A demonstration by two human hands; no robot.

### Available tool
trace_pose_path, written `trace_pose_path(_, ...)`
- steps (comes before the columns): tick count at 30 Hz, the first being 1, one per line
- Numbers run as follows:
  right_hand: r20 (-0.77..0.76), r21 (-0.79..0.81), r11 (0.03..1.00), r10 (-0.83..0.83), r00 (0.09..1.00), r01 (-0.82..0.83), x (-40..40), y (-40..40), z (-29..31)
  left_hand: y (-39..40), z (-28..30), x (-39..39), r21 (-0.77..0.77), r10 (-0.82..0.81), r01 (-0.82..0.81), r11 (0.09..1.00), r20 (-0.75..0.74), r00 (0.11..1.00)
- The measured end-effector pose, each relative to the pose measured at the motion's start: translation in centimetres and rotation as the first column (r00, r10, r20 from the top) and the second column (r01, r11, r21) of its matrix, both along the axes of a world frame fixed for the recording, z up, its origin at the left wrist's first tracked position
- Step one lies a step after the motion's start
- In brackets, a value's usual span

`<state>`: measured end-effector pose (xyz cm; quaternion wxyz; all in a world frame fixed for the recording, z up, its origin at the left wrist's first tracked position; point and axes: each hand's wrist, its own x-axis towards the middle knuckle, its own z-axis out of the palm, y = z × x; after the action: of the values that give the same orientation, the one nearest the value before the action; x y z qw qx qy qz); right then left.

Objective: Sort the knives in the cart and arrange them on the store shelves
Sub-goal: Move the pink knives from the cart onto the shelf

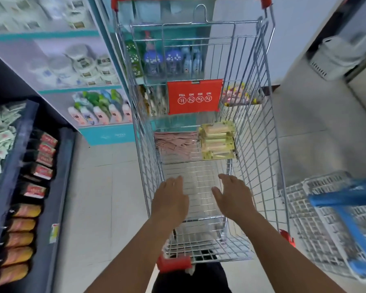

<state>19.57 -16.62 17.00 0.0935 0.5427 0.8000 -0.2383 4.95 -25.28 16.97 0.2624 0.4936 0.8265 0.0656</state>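
The flat yellow-packaged knife sets (217,140) lay stacked at the far end of the chrome wire shopping cart (260,127), beside pink packs (178,144). They looked light, stiff and slippery; gripping the card edges seemed safest. The left hand (170,199) and right hand (234,197) hovered apart, fingers straight, holding nothing.

Both forearms are bare from elbow to wrist, with no sleeves in sight. The left hand (170,198) and right hand (234,196) wear no gloves, watch or bracelet. Below, dark trousers (190,280) cover the legs.
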Motion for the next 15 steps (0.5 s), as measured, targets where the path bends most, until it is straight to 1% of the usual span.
trace_pose_path(5, -0.039, 0.022, 1.000, -0.008, 0.999, 0.009, -2.5, 5.5, -1.2, 4.6, -1.2, -2.4, 0.013, 0.013, -0.013, 1.000, 0.006, 1.000)
trace_pose_path(9, -0.062, -0.003, 1.000, 0.011, 0.998, -0.012, -4.3, 10.2, -3.5, 8.7, -2.9, -4.3, -0.018, 0.041, -0.041, 0.999, -0.006, 0.999)
trace_pose_path(15, -0.045, -0.057, 0.994, 0.086, 0.995, -0.088, -7.5, 16.8, -8.1, 14.6, -7.7, -6.7, -0.100, 0.167, -0.164, 0.981, 0.027, 0.986)
